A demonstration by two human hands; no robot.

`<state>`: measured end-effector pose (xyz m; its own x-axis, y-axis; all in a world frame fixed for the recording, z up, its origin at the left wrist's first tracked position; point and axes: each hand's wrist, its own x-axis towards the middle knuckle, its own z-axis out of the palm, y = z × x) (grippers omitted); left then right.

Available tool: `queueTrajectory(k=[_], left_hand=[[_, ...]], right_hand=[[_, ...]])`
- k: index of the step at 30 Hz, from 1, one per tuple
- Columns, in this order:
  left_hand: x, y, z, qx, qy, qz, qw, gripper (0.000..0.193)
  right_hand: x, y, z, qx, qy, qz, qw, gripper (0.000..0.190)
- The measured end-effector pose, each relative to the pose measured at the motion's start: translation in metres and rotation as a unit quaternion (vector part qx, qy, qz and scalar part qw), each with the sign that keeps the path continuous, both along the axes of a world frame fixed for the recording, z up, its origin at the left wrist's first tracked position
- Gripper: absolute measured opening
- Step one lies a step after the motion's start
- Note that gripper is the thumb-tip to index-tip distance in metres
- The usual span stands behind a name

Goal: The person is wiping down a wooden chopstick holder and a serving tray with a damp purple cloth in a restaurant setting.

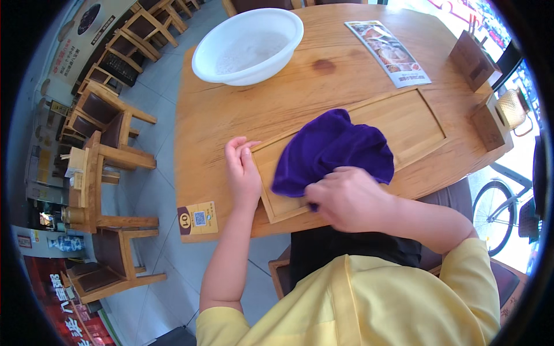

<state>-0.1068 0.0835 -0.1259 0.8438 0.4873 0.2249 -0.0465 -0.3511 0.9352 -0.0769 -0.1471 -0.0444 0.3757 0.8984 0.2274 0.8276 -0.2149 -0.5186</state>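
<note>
A purple cloth [335, 149] lies bunched across a long wooden tray [400, 123] with a raised rim. My right hand [350, 197] grips the cloth's near edge, its fingers slightly blurred, over the tray's near side. At the tray's left end, my left hand [243, 171] holds the short rim, thumb and fingers by the corner. The cloth hides the middle of the tray. Beneath it all is the wooden table [212, 129].
A white plastic basin [249, 47] holding sudsy water stands at the far left. A printed leaflet [388, 54] lies beyond the tray. Two wooden holders [476, 60] line the right edge, near a woven-patterned jug [514, 108]. A code card [198, 218] marks the near left corner.
</note>
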Motion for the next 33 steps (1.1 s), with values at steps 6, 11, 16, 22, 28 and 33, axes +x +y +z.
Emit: queueTrajectory(k=[6, 11, 16, 22, 28, 33], left_hand=[[-0.005, 0.006, -0.002, -0.001, -0.019, 0.027, 0.999, 0.018], [0.001, 0.001, 0.003, -0.017, -0.019, 0.026, 0.999, 0.017], [-0.005, 0.002, 0.005, 0.022, 0.016, 0.035, 0.999, 0.014], [-0.003, 0.003, 0.003, 0.104, -0.027, -0.006, 0.994, 0.014], [-0.004, 0.005, 0.009, 0.111, -0.031, -0.005, 0.993, 0.015], [-0.005, 0.007, -0.001, 0.092, -0.038, 0.005, 0.995, 0.016]], right_hand=[[0.071, -0.151, 0.019, 0.131, 0.03, -0.446, 0.885, 0.015], [0.09, -0.184, 0.083, 0.564, 0.333, -0.306, 0.691, 0.027], [0.044, -0.055, 0.06, 0.235, 0.45, -0.058, 0.86, 0.025], [0.027, 0.033, -0.025, -0.025, -0.089, 0.017, 0.996, 0.038], [0.054, 0.005, -0.015, -0.076, -0.122, -0.077, 0.987, 0.038], [0.098, -0.076, -0.018, -0.148, -0.161, -0.295, 0.93, 0.04]])
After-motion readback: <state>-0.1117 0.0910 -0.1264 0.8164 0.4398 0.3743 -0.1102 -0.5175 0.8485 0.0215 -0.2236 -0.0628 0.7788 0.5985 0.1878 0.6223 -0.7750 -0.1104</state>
